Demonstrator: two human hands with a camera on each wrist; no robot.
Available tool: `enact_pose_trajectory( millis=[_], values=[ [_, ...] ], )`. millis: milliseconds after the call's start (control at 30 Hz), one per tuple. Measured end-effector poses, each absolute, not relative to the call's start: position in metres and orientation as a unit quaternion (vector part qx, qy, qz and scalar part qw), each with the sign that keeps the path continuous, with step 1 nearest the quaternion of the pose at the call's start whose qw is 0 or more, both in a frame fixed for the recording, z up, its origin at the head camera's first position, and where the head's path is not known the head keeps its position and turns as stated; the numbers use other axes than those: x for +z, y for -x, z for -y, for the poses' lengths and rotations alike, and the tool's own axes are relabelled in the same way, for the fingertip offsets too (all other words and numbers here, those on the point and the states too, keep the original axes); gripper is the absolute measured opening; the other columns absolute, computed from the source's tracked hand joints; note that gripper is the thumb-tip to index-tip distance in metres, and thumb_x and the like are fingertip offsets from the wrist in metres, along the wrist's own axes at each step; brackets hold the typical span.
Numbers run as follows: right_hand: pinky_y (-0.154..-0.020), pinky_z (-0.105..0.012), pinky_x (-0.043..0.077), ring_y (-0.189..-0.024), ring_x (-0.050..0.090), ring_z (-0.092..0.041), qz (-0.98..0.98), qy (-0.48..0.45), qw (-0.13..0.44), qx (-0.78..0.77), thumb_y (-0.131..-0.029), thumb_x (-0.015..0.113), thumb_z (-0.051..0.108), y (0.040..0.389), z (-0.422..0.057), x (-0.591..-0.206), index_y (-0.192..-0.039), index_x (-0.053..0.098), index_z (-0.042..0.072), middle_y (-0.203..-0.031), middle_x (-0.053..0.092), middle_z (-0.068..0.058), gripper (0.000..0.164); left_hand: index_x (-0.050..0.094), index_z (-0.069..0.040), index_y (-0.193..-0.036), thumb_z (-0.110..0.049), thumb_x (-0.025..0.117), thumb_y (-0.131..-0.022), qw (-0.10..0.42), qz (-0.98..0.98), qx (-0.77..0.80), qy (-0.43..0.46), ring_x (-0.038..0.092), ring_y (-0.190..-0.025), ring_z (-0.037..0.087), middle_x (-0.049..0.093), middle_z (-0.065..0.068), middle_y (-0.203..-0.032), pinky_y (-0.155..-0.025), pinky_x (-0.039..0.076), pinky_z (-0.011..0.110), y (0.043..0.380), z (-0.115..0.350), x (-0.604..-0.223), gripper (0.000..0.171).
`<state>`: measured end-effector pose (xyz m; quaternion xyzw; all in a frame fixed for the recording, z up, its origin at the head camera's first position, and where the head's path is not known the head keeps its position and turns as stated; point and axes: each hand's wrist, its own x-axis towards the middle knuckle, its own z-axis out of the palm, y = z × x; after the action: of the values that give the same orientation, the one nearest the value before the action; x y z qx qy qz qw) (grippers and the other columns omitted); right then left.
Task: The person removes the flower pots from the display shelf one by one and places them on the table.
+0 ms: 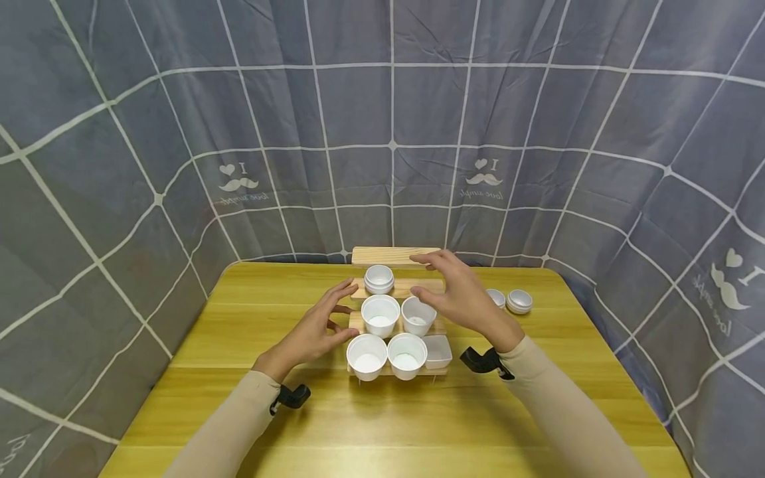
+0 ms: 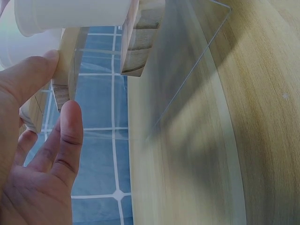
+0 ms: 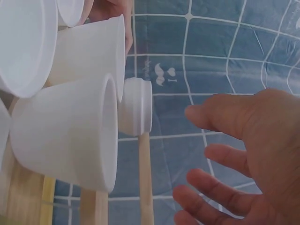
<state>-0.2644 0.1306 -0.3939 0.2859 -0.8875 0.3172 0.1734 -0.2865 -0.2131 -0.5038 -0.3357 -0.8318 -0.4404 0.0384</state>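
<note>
left hand (image 1: 307, 338): grip narrow, thumb and a finger pinching the left end of a board on the wooden stand (image 1: 382, 256). right hand (image 1: 466, 299): grip wide, fingers apart in the air over the right side of the stand, off the cups. stand sits mid-surface toward the far edge, stepped boards rising from near to far.

near step, left to right: near left cup (image 1: 366, 362), near right cup (image 1: 406, 364), side by side, both white and upright, then a translucent box (image 1: 439, 352) at the right end. next step: middle left cup (image 1: 380, 315) and middle right cup (image 1: 418, 317), also white, upright. step behind: small white tub (image 1: 379, 281), left part of the board. top board is farthest.

right of the stand, far part of the wood-grain surface (image 1: 382, 425): two more small tubs (image 1: 518, 302) just beside each other, left one partly behind the right hand. black wrist mounts (image 1: 293, 397) on both arms, beige sleeves (image 1: 239, 415). gray curtain (image 1: 358, 113) with white grid lines all round.
</note>
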Motion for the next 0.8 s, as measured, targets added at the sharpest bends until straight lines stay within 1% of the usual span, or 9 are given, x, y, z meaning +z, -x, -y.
enact_pose_trajectory(
  millis=[200, 400, 633, 700, 800],
  values=[
    [-0.109, -0.063, 0.064, -0.135, 0.074, -0.043, 0.892, -0.285, 0.149, 0.317, -0.105, 0.091, 0.021, 0.267, -0.121, -0.391, -0.159, 0.070, 0.011, -0.149, 0.071, -0.017, 0.059, 0.038, -0.011, -0.181, -0.006, 0.088, -0.105, 0.040, 0.832, -0.440, 0.337, 0.074, -0.140, 0.049, 0.025, 0.019, -0.193, -0.091, 0.069, 0.031, 0.287, 0.213, -0.505, 0.091],
    [-0.106, -0.061, 0.062, -0.131, 0.073, -0.040, 0.899, -0.285, 0.137, 0.304, -0.105, 0.090, 0.022, 0.271, -0.113, -0.386, -0.159, 0.070, 0.011, -0.146, 0.071, -0.020, 0.058, 0.037, -0.009, -0.181, -0.006, 0.087, -0.106, 0.039, 0.827, -0.444, 0.342, 0.073, -0.139, 0.053, 0.023, 0.023, -0.193, -0.089, 0.069, 0.030, 0.287, 0.213, -0.506, 0.090],
    [-0.108, -0.060, 0.063, -0.131, 0.075, -0.041, 0.899, -0.294, 0.125, 0.300, -0.106, 0.089, 0.023, 0.277, -0.105, -0.384, -0.158, 0.071, 0.011, -0.145, 0.070, -0.020, 0.056, 0.037, -0.013, -0.182, -0.006, 0.088, -0.105, 0.024, 0.829, -0.449, 0.331, 0.072, -0.143, 0.049, 0.022, 0.017, -0.195, -0.092, 0.068, 0.029, 0.286, 0.212, -0.503, 0.092],
    [-0.108, -0.060, 0.063, -0.130, 0.076, -0.041, 0.898, -0.298, 0.125, 0.299, -0.106, 0.089, 0.023, 0.279, -0.103, -0.382, -0.159, 0.070, 0.011, -0.144, 0.070, -0.020, 0.057, 0.037, -0.013, -0.182, -0.006, 0.087, -0.106, 0.025, 0.829, -0.450, 0.332, 0.072, -0.143, 0.049, 0.022, 0.017, -0.195, -0.092, 0.068, 0.029, 0.286, 0.212, -0.504, 0.092],
    [-0.111, -0.061, 0.060, -0.129, 0.076, -0.040, 0.898, -0.302, 0.120, 0.298, -0.107, 0.089, 0.024, 0.281, -0.100, -0.380, -0.159, 0.070, 0.010, -0.143, 0.070, -0.020, 0.058, 0.036, -0.013, -0.182, -0.007, 0.087, -0.106, 0.027, 0.828, -0.450, 0.334, 0.072, -0.143, 0.049, 0.022, 0.018, -0.195, -0.092, 0.068, 0.029, 0.287, 0.212, -0.504, 0.092]
  ],
)
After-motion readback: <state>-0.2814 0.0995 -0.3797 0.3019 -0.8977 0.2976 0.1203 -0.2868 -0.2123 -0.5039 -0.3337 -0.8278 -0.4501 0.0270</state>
